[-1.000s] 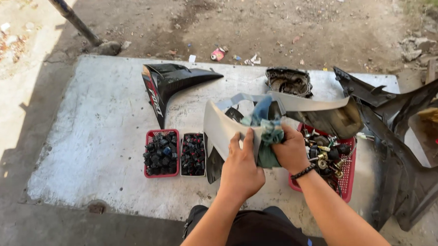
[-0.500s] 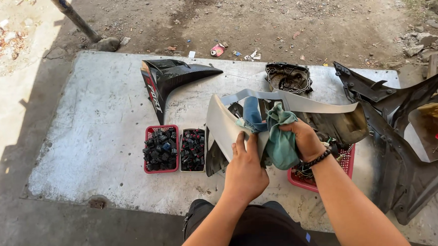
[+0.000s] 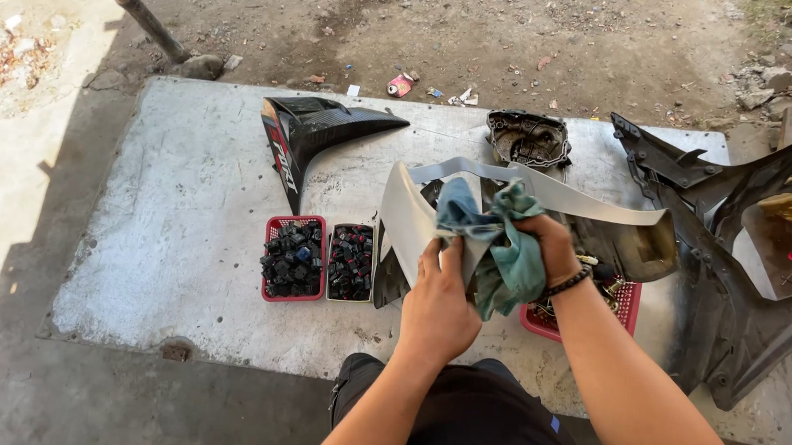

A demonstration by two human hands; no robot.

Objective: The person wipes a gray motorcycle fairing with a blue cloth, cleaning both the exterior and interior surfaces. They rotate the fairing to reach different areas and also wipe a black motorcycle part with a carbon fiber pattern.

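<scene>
On the concrete slab (image 3: 173, 214) lie a black fairing (image 3: 316, 132), two red trays of clips (image 3: 296, 271), and an engine cover (image 3: 528, 139).

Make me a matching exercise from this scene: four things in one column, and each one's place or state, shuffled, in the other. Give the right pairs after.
Things
1. teal rag
2. grey fairing panel
3. black fairing panel with red stripe
4. small red basket of black parts

Places or states
A. lies on the slab's far side, untouched
B. bunched in the right hand
C. stands left of both hands, beside a second small tray
D. gripped at its edge by the left hand

Pairs: 1-B, 2-D, 3-A, 4-C
</scene>
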